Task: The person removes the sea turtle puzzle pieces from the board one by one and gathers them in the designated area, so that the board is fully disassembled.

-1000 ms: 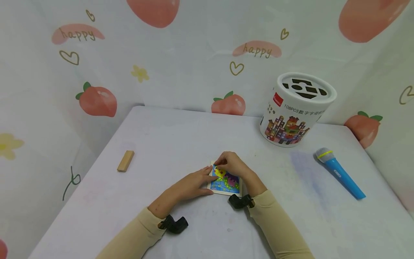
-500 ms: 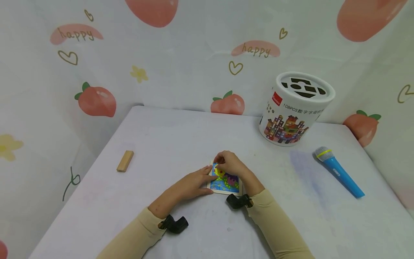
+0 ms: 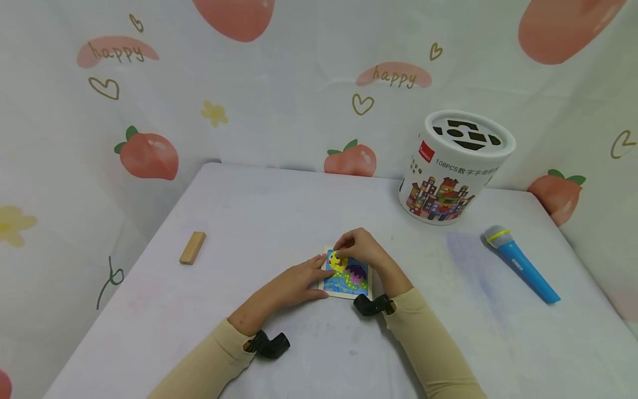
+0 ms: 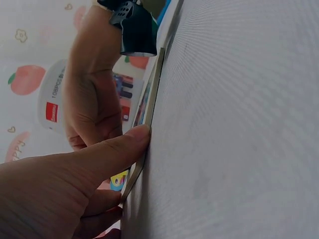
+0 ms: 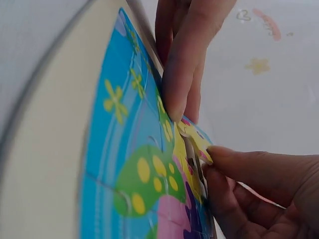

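Observation:
A small jigsaw puzzle (image 3: pixel 343 287) in a pale wooden frame lies flat on the table. It shows a yellow, purple and green cartoon animal on blue. My left hand (image 3: pixel 298 284) rests along its left side with fairly straight fingers, the thumb at the near edge and one finger reaching over the picture. Above the far part of the puzzle, my right hand (image 3: pixel 365 248) pinches a yellow puzzle piece (image 5: pixel 200 145) between thumb and finger. That piece stands tilted up from the picture, close beside a left fingertip in the right wrist view.
A wooden block (image 3: pixel 193 247) lies at the left of the table. At the back right stands a large white bucket (image 3: pixel 443 172) with a slotted lid. A blue toy microphone (image 3: pixel 528 269) lies to the right. A printed cloth (image 3: pixel 279 111) hangs behind.
My right hand has shifted slightly up and to the right over the puzzle, uncovering more of the yellow head. My left hand stays where it was.

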A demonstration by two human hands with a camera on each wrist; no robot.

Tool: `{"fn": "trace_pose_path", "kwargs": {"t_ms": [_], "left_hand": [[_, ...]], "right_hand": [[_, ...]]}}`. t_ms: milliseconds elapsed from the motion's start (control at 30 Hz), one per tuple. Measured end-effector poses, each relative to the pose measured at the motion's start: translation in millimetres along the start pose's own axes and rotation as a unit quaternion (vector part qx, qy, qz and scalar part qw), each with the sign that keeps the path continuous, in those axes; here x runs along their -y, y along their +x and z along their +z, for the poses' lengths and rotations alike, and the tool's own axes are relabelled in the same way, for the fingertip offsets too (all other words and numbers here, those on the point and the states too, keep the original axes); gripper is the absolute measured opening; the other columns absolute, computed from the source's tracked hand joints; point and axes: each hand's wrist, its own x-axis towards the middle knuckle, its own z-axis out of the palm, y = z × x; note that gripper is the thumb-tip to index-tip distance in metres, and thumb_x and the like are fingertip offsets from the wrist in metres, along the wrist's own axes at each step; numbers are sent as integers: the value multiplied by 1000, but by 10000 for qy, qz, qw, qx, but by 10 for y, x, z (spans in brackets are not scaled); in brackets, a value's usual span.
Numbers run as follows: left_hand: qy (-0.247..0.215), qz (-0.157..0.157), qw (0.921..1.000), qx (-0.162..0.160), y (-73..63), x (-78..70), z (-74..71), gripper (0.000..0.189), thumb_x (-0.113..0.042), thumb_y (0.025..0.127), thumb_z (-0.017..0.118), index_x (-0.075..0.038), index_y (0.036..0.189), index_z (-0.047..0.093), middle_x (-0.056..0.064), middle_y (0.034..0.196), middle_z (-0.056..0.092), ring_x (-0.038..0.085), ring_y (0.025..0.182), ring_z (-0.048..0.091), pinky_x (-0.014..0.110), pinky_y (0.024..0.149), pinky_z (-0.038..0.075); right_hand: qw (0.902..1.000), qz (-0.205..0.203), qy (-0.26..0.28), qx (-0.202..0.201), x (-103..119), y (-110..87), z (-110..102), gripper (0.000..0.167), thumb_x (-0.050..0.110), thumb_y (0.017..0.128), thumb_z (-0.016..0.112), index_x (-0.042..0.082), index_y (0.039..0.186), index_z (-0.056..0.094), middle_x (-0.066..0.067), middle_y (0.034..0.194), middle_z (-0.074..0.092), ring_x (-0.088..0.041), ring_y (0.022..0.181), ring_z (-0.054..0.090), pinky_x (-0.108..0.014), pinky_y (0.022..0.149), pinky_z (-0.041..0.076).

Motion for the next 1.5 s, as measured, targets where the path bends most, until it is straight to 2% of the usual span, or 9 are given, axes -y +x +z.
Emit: {"fn": "trace_pose_path", "kwargs": {"t_ms": [200,400,667,1100,1500], "left_hand": [[-9,32,10000,-7,8,5,-1,52,-32,89,62,-10,135,51,18,151,27,32,142,24,47,110,31],[14,70,10000,-23,13,18,12,51,-32,89,62,-9,134,52,20,150,28,32,141,24,46,111,30],[86,-40,10000,3,18,24,26,52,-33,89,61,-10,134,51,18,151,27,31,142,24,46,112,28],[50,-161,9999,14,4,-10,26,53,-35,89,61,-12,135,50,15,152,26,29,142,23,45,112,28],[54,-49,9999,-76,-1,-3,34,52,-32,89,62,-10,135,50,18,151,27,31,142,23,47,112,28]], "right_hand": [[9997,-18,219,53,-26,5,-26,14,7,84,67,-4,93,68,-12,83,68,-10,68,57,-21,65,49],[9978,341,566,-44,-50,-29,-101,17,8,86,66,-4,98,67,-13,87,68,-11,70,64,-27,71,56],[9982,439,410,36,-132,-86,-262,19,12,86,66,-2,98,68,-12,89,69,-11,72,63,-27,73,56],[9969,564,547,-80,-234,-196,-426,19,10,86,65,-4,99,66,-12,91,68,-11,74,61,-27,74,56],[9963,616,547,-243,-412,-299,-572,17,9,87,63,-5,98,65,-8,88,67,-11,74,59,-25,72,54]]}}
